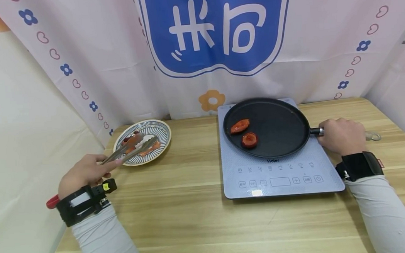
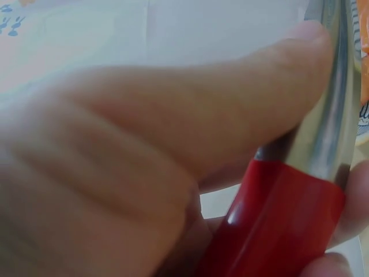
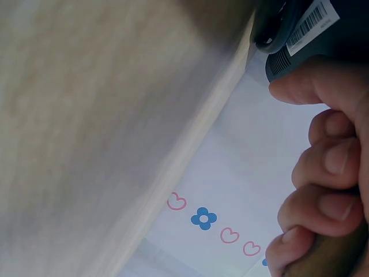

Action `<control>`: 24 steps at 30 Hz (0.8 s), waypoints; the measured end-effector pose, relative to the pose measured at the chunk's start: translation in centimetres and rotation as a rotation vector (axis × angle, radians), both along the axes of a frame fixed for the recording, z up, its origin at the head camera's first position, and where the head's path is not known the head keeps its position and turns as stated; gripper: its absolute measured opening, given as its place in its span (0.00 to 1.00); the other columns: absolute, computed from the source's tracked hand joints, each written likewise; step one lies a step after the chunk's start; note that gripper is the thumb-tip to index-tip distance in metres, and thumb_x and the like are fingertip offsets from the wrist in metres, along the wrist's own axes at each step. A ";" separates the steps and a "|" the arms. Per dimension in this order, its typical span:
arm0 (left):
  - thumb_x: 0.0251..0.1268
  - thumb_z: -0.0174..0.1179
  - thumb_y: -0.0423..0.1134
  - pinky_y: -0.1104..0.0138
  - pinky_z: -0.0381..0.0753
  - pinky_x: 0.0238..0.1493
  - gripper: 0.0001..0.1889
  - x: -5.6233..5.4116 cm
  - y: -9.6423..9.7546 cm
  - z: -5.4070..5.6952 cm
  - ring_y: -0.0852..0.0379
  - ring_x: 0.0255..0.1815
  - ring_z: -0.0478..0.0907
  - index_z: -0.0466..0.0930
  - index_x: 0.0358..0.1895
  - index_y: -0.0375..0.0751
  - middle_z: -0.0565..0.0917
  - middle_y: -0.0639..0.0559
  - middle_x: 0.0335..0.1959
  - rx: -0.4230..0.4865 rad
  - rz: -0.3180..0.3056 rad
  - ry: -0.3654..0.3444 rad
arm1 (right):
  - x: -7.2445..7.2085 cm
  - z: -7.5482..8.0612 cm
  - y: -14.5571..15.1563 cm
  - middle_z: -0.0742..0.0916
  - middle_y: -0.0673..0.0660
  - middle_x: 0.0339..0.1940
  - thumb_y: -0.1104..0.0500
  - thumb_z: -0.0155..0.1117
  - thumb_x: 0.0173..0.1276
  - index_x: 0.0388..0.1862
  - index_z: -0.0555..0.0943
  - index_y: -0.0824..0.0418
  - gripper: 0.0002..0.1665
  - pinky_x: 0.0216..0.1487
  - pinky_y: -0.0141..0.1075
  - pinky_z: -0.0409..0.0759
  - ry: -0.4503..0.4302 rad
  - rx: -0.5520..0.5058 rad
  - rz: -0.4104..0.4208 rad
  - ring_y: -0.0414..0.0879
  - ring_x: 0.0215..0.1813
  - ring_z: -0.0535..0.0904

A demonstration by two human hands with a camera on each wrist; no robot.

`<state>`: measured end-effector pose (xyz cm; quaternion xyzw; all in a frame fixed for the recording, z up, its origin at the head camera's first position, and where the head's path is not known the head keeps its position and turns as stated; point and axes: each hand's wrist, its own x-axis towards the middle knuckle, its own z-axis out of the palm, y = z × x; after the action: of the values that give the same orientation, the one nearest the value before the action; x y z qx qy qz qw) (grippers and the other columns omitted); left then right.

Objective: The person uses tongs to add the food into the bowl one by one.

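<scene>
My left hand (image 1: pixel 83 174) holds metal tongs (image 1: pixel 138 149), their arms spread over a patterned plate (image 1: pixel 166 130). On the plate lie orange-red food pieces (image 1: pixel 152 148), partly hidden behind the tongs. The left wrist view shows the thumb along the metal and the red grip (image 2: pixel 277 225) within the hand. My right hand (image 1: pixel 342 135) grips the handle (image 1: pixel 316 131) of a flat black frying pan (image 1: pixel 275 126), its fingers wrapped round it in the right wrist view. Two reddish sausage-like pieces, one long (image 1: pixel 240 126) and one round (image 1: pixel 249 140), lie at the pan's left.
Beneath the pan is a white induction cooker (image 1: pixel 278 174) with its control panel facing me. Both stand on a wooden table (image 1: pixel 179 205). A printed curtain (image 1: pixel 186 88) hangs along the table's back edge, with pale cloth at the sides.
</scene>
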<state>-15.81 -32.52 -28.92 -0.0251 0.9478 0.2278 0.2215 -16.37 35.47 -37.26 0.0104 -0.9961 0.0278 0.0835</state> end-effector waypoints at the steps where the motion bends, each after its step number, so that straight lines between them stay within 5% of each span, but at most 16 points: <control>1: 0.82 0.52 0.61 0.64 0.73 0.31 0.45 0.0 0.0 0.0 0.55 0.27 0.76 0.57 0.77 0.19 0.83 0.50 0.32 -0.002 0.001 -0.004 | 0.0 0.0 0.0 0.77 0.54 0.16 0.57 0.69 0.63 0.32 0.87 0.62 0.08 0.21 0.46 0.64 0.001 -0.001 0.000 0.54 0.21 0.71; 9: 0.83 0.49 0.61 0.63 0.71 0.37 0.45 0.1 0.1 0.2 0.51 0.35 0.76 0.56 0.76 0.17 0.84 0.48 0.34 -0.029 0.000 -0.017 | 0.1 -0.1 0.1 0.77 0.55 0.16 0.57 0.69 0.63 0.32 0.87 0.62 0.08 0.21 0.47 0.64 0.008 -0.003 -0.008 0.55 0.22 0.71; 16: 0.81 0.47 0.67 0.50 0.77 0.53 0.49 0.3 -0.4 0.4 0.33 0.56 0.73 0.55 0.78 0.20 0.72 0.20 0.67 -0.094 -0.024 -0.025 | 0.0 -0.1 0.1 0.77 0.55 0.16 0.58 0.68 0.64 0.28 0.85 0.60 0.07 0.21 0.47 0.64 0.012 0.000 -0.001 0.55 0.22 0.71; 19: 0.80 0.47 0.68 0.41 0.77 0.60 0.50 0.4 -0.9 0.4 0.30 0.60 0.71 0.54 0.78 0.21 0.66 0.17 0.72 -0.097 -0.016 -0.038 | 0.0 -0.1 0.1 0.77 0.56 0.16 0.59 0.68 0.63 0.29 0.85 0.61 0.07 0.21 0.47 0.65 0.011 -0.001 -0.003 0.56 0.22 0.71; 24: 0.78 0.49 0.69 0.42 0.78 0.58 0.51 0.6 -1.7 0.3 0.29 0.60 0.71 0.53 0.79 0.21 0.65 0.16 0.72 -0.096 0.006 -0.061 | 0.0 0.0 0.0 0.77 0.56 0.17 0.58 0.68 0.64 0.30 0.86 0.61 0.07 0.21 0.47 0.65 0.001 -0.003 -0.004 0.56 0.22 0.71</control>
<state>-15.16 -34.25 -28.59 -0.0458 0.9504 0.1818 0.2482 -16.38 35.45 -37.25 0.0085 -0.9960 0.0292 0.0840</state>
